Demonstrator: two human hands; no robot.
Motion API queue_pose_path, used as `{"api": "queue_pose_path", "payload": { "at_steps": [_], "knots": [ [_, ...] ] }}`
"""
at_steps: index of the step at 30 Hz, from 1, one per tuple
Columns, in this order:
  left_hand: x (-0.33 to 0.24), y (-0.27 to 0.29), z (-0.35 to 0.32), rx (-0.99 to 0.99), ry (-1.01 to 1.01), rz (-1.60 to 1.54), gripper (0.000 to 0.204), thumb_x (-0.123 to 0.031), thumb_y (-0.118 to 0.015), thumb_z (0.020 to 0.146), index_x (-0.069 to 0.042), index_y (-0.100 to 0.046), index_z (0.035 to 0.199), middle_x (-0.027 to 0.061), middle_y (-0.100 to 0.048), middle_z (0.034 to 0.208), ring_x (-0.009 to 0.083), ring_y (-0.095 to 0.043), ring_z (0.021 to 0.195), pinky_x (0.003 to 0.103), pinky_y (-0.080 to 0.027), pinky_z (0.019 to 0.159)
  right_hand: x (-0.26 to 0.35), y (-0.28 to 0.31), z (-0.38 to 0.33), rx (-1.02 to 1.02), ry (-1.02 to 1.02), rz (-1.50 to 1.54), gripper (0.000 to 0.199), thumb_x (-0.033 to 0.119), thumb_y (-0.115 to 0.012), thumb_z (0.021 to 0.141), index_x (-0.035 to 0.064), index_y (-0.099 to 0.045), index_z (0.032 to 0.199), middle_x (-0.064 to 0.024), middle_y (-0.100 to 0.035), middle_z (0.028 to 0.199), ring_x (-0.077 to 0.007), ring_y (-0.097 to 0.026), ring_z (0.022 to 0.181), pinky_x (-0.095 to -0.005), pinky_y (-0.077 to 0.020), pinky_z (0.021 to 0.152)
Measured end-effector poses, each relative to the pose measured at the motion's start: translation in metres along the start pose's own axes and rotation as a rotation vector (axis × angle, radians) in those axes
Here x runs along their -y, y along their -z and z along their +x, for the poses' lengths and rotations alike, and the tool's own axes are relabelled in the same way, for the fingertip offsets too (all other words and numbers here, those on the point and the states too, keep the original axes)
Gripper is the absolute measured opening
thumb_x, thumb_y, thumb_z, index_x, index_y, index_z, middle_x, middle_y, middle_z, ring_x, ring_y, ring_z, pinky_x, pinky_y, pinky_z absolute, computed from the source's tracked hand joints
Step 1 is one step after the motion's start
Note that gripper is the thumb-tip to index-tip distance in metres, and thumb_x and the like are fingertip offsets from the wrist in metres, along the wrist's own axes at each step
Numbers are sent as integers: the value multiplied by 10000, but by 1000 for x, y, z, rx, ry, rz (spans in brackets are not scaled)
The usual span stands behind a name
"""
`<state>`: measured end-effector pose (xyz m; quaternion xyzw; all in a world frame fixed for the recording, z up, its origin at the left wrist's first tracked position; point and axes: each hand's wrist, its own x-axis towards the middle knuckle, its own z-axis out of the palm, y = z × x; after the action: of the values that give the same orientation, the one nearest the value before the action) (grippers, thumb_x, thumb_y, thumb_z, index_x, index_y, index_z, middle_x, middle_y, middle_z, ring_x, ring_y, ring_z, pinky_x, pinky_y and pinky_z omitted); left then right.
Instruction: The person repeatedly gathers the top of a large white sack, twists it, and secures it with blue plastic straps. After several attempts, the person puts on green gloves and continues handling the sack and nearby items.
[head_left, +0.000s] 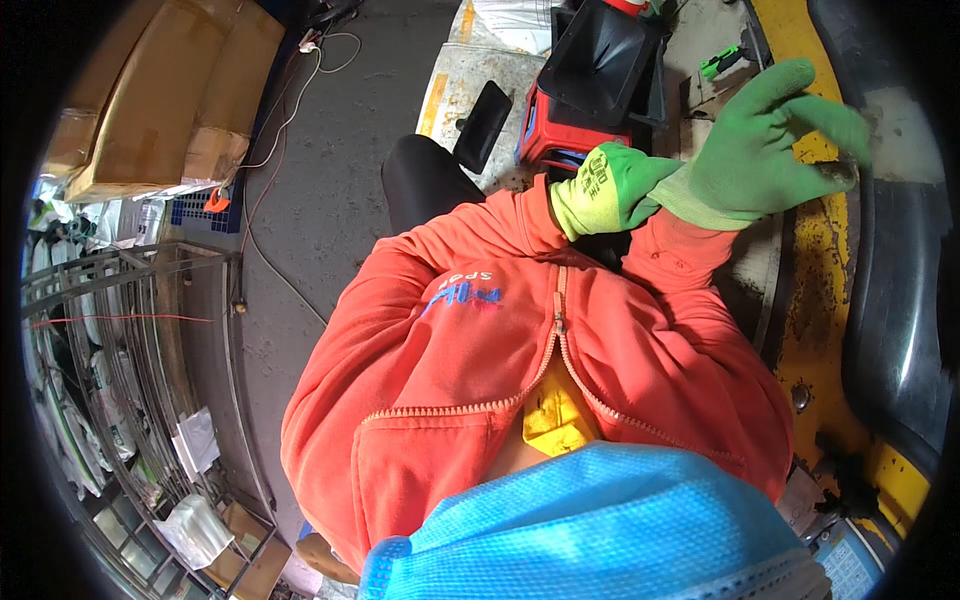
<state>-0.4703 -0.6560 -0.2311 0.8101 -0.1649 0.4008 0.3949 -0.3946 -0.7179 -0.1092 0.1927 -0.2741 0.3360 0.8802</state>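
Both of my hands wear green work gloves with lighter yellow-green cuffs. My left hand (pixel 618 188) is closed on the cuff (pixel 698 200) of the right glove, pinching its edge at the wrist. Raised beyond that wrist, my right hand (pixel 775 150) has its fingers apart and slightly curled, with nothing in it. The red jacket sleeves (pixel 675 250) reach up to both gloves. Just past my hands, black funnel-shaped plastic parts (pixel 598 65) rest on a red and blue stool or crate (pixel 565 130).
A flat black plastic piece (pixel 483 127) lies near my knee. A green-handled tool (pixel 722 62) is at the far right, beside a worn yellow metal edge (pixel 815 270). Cardboard boxes (pixel 165 95) and a metal rack (pixel 150 300) stand left; a white cable (pixel 283 125) crosses the floor.
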Motion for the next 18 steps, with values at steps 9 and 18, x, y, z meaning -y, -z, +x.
{"api": "queue_pose_path", "payload": {
  "at_steps": [9, 18],
  "knots": [
    [115, 45, -81, -71, 446, 96, 598, -200, -728, 693, -4, -462, 1192, 164, -497, 1175, 243, -507, 1057, 352, -403, 898, 109, 70, -11, 211, -236, -503, 755, 417, -654, 728, 141, -317, 1345, -122, -217, 1427, -429, -60, 1309, -495, -371, 940],
    [183, 95, -155, -793, 1273, -1226, 327, -351, -529, 859, -62, -542, 1010, 126, -590, 942, 290, -548, 882, 400, -433, 803, 254, 292, 6, -1283, -189, -1871, 388, 262, -534, 802, 106, -509, 1156, -112, -494, 1200, -252, -504, 1051, -370, -361, 882]
  ]
}}
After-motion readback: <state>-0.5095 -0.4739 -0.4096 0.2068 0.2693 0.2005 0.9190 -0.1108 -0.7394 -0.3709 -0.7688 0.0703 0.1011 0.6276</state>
